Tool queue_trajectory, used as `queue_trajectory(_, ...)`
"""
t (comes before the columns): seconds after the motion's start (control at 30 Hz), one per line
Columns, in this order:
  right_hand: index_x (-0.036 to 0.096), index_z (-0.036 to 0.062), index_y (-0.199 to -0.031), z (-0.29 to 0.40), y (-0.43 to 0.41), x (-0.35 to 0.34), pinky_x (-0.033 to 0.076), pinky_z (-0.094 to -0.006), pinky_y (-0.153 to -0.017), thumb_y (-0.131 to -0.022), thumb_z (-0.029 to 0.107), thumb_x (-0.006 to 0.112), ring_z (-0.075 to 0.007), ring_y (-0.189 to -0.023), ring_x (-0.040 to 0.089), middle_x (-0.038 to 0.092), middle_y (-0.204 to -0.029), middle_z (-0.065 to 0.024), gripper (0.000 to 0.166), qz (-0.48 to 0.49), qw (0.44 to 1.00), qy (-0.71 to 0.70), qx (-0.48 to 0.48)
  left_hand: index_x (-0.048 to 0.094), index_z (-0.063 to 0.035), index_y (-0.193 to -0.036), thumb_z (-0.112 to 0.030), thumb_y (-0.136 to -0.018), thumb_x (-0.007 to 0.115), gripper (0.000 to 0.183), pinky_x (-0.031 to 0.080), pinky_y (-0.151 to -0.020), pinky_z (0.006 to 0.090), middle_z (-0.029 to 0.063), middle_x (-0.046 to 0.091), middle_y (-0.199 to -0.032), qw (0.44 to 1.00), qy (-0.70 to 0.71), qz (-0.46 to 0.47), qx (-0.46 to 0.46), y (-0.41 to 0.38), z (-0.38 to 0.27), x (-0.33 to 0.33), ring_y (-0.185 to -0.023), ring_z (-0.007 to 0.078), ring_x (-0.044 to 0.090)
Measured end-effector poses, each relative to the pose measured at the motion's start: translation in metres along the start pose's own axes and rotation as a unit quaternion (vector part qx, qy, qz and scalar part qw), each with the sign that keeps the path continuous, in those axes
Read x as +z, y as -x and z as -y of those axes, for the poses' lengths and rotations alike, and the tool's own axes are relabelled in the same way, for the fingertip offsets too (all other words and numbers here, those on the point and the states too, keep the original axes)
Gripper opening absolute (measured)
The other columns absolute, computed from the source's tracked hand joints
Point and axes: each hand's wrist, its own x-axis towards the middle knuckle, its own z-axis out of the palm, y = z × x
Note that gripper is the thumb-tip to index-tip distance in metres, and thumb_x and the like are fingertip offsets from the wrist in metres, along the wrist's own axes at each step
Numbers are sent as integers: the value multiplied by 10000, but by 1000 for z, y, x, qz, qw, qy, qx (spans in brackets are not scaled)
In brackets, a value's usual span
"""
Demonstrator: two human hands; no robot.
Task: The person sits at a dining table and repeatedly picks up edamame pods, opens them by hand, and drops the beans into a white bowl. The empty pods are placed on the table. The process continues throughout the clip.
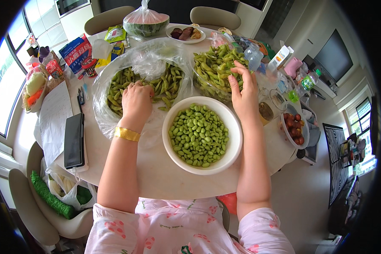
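Note:
My left hand (137, 102) reaches into a clear plastic bag (99, 104) of green soybean pods (118, 83). Its fingers curl down among the pods, and their tips are hidden, so I cannot tell whether they hold one. A gold-coloured band (127, 134) circles that wrist. My right hand (246, 90) is raised at the right edge of a heap of pods or pod shells (214, 65) in a clear bowl (206, 89). Its fingers are spread, with nothing seen between them. Between my forearms stands a white bowl (200, 171) full of shelled green soybeans (198, 135).
A phone (74, 140) and paper sheets (54, 118) lie at left. Glass cups (277, 101) and a tub of small dark-red fruit (294, 128) stand beyond my right forearm. A wrapped watermelon half (146, 27) and a plate (200, 37) of food sit at the far side.

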Motion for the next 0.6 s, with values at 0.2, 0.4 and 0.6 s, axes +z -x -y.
queue_trajectory(0.2,587,62,-1090,11,0,-4,339,-571,-1092,-984,188,583,-334,-1137,598,650,-1220,-101,164,-9,999,-7,-30,714,-100,-861,-123,-807,683,66,456,-897,418,95,642,-958,999,26,-5,-23,-1,-3,-4,-1027,299,603)
queue_trajectory(0.4,610,48,-1045,19,-1,-7,417,-483,-1029,-973,155,596,-325,-1048,626,684,-1107,-98,130,-8,999,-32,-38,706,-52,-897,-110,-839,701,83,495,-809,391,104,652,-947,985,168,-40,-24,-4,-11,-19,-926,298,626)
queue_trajectory(0.6,653,16,-949,30,0,-5,502,-393,-809,-921,108,657,-319,-887,657,702,-956,-112,97,25,989,-145,-26,696,-21,-882,-80,-831,707,79,505,-742,386,101,669,-916,974,215,-64,-36,-5,-24,-28,-823,292,637)
